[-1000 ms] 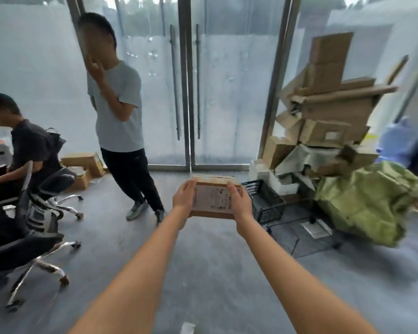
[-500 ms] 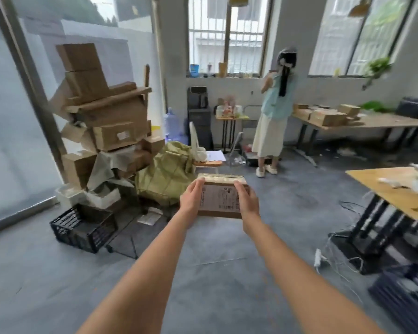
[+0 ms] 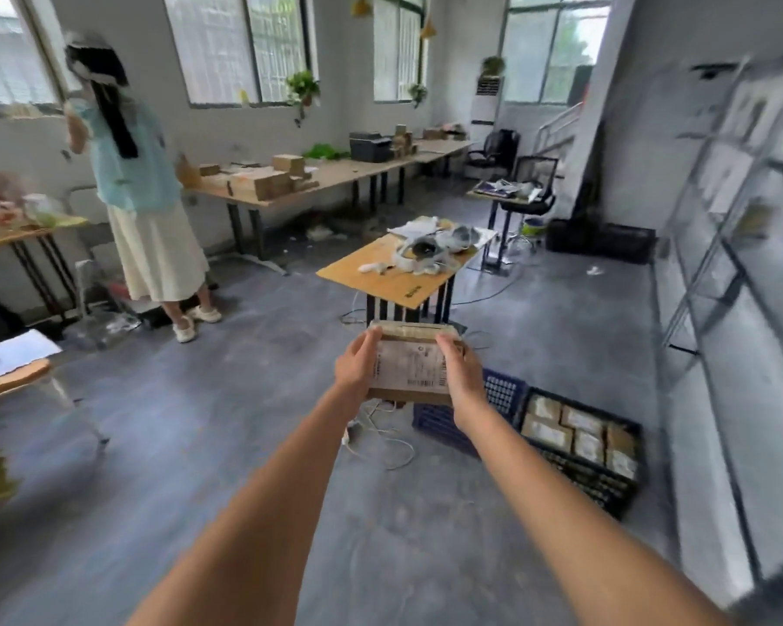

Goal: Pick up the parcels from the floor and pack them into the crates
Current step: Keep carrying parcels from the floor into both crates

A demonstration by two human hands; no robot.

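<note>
A brown cardboard parcel (image 3: 410, 365) with a white shipping label is held out in front of me at arm's length. My left hand (image 3: 357, 368) grips its left side and my right hand (image 3: 459, 370) grips its right side. On the floor just beyond and to the right stand two crates. The blue crate (image 3: 439, 422) is partly hidden behind my right forearm. The black crate (image 3: 584, 478) to its right holds several labelled parcels.
A small wooden table (image 3: 398, 275) with clutter stands past the parcel. White cables (image 3: 383, 438) lie on the floor by the blue crate. A person in a pale skirt (image 3: 148, 210) stands at the left. Metal shelving (image 3: 733, 273) lines the right wall.
The view has swung right, from the glass doors and cardboard pile to the room with the two crates. Both hands have kept hold of the parcel throughout.
</note>
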